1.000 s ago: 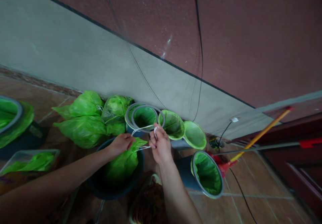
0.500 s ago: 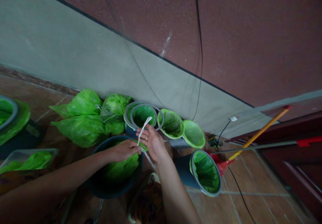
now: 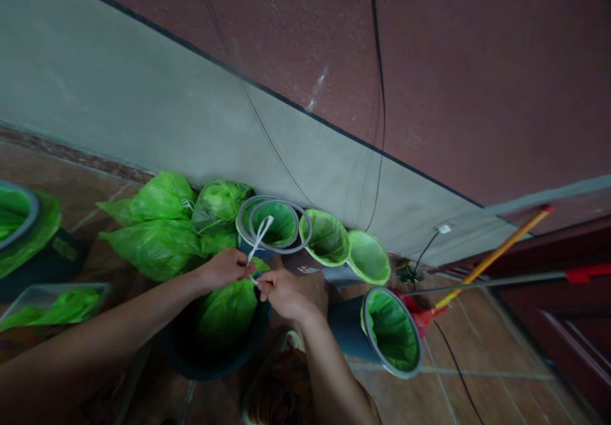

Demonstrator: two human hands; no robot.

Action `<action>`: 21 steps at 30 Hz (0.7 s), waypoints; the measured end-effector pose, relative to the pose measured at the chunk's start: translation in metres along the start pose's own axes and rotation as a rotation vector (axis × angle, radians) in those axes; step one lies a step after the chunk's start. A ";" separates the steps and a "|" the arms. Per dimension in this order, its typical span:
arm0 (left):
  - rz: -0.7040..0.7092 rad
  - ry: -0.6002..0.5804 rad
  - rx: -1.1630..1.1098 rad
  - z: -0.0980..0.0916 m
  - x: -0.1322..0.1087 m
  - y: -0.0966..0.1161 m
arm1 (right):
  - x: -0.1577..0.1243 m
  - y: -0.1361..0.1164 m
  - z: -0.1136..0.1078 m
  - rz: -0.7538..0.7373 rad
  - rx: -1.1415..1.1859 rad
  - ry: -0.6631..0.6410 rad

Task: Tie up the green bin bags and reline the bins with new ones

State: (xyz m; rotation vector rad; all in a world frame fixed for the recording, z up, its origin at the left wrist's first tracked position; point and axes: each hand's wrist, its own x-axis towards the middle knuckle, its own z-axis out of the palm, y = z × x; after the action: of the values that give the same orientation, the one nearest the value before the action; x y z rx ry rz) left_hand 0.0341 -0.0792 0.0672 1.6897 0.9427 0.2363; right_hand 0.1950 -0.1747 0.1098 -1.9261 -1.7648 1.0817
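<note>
A full green trash bag (image 3: 228, 310) sits inside a dark round bin (image 3: 191, 355) on the floor in front of me. Its white drawstring (image 3: 260, 237) sticks up in a loop above the gathered neck. My left hand (image 3: 223, 268) is closed on the neck of the bag and the string. My right hand (image 3: 279, 293) is closed too, pinching the drawstring just to the right of the left hand. Both hands touch at the top of the bag.
Tied green bags (image 3: 157, 231) lie against the wall at left. Several bins lined with green bags (image 3: 327, 237) stand along the wall, one (image 3: 389, 329) tipped at right. A broom with a yellow handle (image 3: 491, 256) and cables lie at right. More lined containers (image 3: 19, 221) are at far left.
My right hand has dropped from above the bag and moved in against the left hand. The drawstring, stretched between both hands a second ago, now stands up as a short loop.
</note>
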 end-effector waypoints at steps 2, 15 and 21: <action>0.090 -0.077 0.161 -0.006 -0.003 0.007 | -0.001 0.001 -0.002 0.004 -0.001 0.034; 0.644 0.079 0.597 -0.021 -0.026 0.029 | 0.033 0.017 0.030 -0.170 0.714 0.149; 0.764 0.313 0.628 -0.018 -0.023 0.023 | 0.025 0.006 0.023 -0.112 0.947 0.124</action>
State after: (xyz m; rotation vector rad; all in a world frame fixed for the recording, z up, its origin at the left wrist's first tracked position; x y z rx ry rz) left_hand 0.0190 -0.0832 0.1002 2.6122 0.5662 0.7909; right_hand 0.1821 -0.1585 0.0827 -1.2429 -0.9701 1.3703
